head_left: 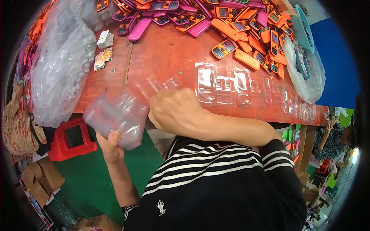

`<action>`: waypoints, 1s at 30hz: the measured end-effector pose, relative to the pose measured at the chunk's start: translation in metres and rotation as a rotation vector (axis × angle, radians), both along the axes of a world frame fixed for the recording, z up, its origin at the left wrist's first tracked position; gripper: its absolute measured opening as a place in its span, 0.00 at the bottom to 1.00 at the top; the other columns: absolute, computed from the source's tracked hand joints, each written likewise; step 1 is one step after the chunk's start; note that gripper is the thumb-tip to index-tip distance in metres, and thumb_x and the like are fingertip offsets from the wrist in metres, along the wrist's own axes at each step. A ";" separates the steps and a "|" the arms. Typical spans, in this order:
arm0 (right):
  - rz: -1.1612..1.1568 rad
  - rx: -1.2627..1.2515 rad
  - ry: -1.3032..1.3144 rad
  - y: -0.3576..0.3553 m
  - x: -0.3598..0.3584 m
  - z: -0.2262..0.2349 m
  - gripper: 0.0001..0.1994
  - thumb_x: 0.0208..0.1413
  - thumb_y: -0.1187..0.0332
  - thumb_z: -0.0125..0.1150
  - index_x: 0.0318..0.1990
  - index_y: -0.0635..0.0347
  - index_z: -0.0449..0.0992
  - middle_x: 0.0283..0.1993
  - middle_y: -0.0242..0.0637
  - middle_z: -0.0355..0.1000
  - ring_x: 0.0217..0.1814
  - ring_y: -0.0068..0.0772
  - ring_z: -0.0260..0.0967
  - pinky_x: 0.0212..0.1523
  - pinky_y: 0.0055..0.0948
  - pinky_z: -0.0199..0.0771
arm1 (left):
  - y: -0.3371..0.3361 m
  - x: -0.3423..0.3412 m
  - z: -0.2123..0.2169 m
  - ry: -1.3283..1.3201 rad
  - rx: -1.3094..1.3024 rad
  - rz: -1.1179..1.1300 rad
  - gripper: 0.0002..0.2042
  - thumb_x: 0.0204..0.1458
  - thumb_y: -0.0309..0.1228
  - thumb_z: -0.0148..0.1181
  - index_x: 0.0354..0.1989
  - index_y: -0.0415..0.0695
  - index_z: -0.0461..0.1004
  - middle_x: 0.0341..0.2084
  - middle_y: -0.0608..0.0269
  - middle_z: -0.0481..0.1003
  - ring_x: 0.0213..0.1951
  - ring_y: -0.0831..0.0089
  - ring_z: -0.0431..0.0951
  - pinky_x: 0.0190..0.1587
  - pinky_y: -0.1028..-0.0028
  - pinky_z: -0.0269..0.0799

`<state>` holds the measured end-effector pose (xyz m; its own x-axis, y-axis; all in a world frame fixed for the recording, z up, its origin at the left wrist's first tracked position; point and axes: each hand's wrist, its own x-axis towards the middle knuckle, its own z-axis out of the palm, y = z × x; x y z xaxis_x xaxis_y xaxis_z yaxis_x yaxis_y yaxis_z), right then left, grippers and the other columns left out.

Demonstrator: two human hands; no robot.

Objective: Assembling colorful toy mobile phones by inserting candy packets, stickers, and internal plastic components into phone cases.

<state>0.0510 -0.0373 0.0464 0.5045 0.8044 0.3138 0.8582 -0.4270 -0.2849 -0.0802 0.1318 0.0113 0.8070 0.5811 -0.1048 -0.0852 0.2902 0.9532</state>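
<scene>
My left hand (111, 148) grips a stack of clear plastic blister trays (133, 127) just off the table's near edge, thumb against its lower side. The stack is smeared by motion. In front of my body, my right hand (179, 109) is curled over the table edge, its fingertips mostly hidden. A single clear blister tray (145, 87), also blurred, sticks out from under that hand, apparently pinched in it. To the right, a row of clear blister trays (225, 102) with moulded compartments lies along the red tabletop (162, 50).
Orange and purple toy phones (241, 38) are heaped at the back. A large clear bag (61, 69), a stack of white cards (105, 39) and colourful stickers (102, 58) lie left. A bag of small parts (304, 73) sits right. A red stool (71, 140) stands below the left edge.
</scene>
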 end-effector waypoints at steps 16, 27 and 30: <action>0.444 0.267 1.069 0.017 -0.012 0.004 0.12 0.49 0.62 0.64 0.29 0.63 0.75 0.23 0.34 0.69 0.24 0.25 0.67 0.24 0.25 0.65 | -0.012 -0.006 0.008 -0.010 -0.115 -0.061 0.42 0.31 0.39 0.72 0.55 0.36 0.56 0.45 0.58 0.66 0.47 0.68 0.69 0.50 0.70 0.65; 0.253 0.157 -0.100 0.086 -0.021 0.037 0.05 0.41 0.69 0.56 0.19 0.58 0.69 0.16 0.32 0.64 0.15 0.29 0.65 0.11 0.29 0.55 | 0.033 -0.059 0.002 0.016 0.040 0.199 0.39 0.36 0.37 0.61 0.58 0.33 0.53 0.49 0.52 0.65 0.49 0.63 0.69 0.51 0.66 0.67; 0.336 0.349 -0.513 0.116 -0.011 -0.001 0.05 0.37 0.67 0.54 0.20 0.57 0.71 0.16 0.30 0.65 0.22 0.27 0.68 0.17 0.29 0.59 | 0.032 -0.075 -0.004 0.028 0.039 0.188 0.43 0.34 0.41 0.64 0.58 0.32 0.51 0.49 0.50 0.64 0.50 0.62 0.69 0.49 0.66 0.68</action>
